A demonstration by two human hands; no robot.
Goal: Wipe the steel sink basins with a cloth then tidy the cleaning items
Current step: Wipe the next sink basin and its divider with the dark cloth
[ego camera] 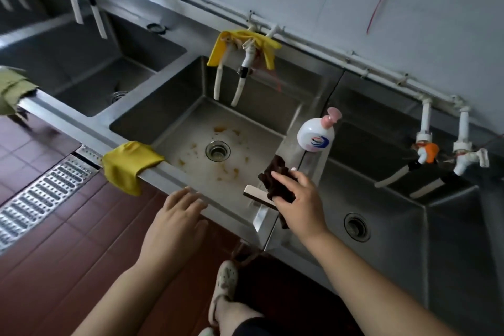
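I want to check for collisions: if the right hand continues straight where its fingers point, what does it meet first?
Probably the soap bottle on the divider. The right hand, holding the dark cloth, points up towards it; depth is uncertain.

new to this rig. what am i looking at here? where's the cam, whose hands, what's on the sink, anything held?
No robot here: one wide-angle camera on a person's head looks down at their bare hands. The right hand grips a dark brown cloth on the divider beside the middle basin, which has orange stains around its drain. The left hand rests open on the front rim, holding nothing. A soap pump bottle stands on the divider. One yellow cloth drapes over the front rim, another hangs on the taps.
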